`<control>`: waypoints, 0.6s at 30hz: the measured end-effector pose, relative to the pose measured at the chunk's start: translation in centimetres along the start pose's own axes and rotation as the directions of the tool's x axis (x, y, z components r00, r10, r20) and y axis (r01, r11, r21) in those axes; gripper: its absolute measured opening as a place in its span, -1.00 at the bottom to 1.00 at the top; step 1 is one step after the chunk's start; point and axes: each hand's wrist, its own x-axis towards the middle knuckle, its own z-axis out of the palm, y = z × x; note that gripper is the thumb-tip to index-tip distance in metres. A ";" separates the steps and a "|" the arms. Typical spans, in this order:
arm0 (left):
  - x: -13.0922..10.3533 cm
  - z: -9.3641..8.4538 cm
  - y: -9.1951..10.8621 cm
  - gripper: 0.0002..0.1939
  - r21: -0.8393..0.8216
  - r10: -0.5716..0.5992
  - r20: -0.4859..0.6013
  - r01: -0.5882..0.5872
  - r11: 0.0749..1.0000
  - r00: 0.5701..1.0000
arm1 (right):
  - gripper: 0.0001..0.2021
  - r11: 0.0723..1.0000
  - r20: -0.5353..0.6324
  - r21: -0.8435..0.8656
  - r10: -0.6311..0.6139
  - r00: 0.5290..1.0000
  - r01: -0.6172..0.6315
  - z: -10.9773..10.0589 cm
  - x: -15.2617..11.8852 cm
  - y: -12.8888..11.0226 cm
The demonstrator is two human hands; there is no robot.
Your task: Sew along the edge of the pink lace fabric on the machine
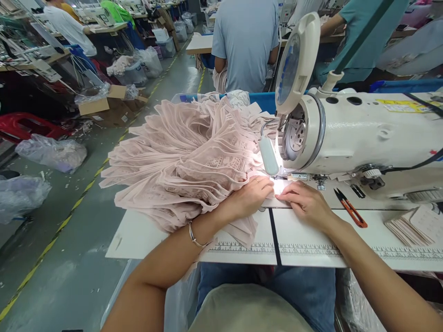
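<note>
A white sewing machine (367,129) stands on the table, with a small lit lamp (269,156) by its needle area. My left hand (254,196) lies at the left of the needle area, fingers closed on the edge of a pale pink fabric piece. From the right, my right hand (304,200) presses its bent fingers together at the same brightly lit fabric; the piece under them is partly washed out. A large heap of pale pink lace garments (194,161) spreads left of the machine, touching my left forearm.
Orange-handled thread snips (351,208) lie right of my right hand. Farther right sits a stack of pale fabric pieces (413,226). A ruler strip (242,248) runs along the table's front edge. Ahead, a person in a blue shirt (245,46) sits with their back turned.
</note>
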 end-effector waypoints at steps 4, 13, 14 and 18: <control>-0.5 0.3 -0.1 -0.77 0.025 0.010 0.044 -0.011 1.000 0.999 | -0.58 0.999 -0.004 -0.038 -0.001 1.000 0.001 0.4 -0.5 0.5; 0.2 -1.3 0.5 -0.76 0.057 -0.023 0.112 0.017 0.998 0.993 | -0.56 0.988 -0.030 -0.147 -0.051 0.998 0.046 0.7 -0.7 0.7; 0.2 -1.3 0.5 -0.76 0.059 -0.025 0.111 0.019 0.998 0.994 | -0.55 0.989 -0.022 -0.142 -0.047 0.999 0.044 0.7 -0.7 0.7; 0.3 -0.6 0.2 -0.78 0.068 -0.039 0.080 0.034 0.997 0.996 | -0.54 0.990 0.009 -0.142 0.005 1.000 -0.003 0.7 -0.6 0.7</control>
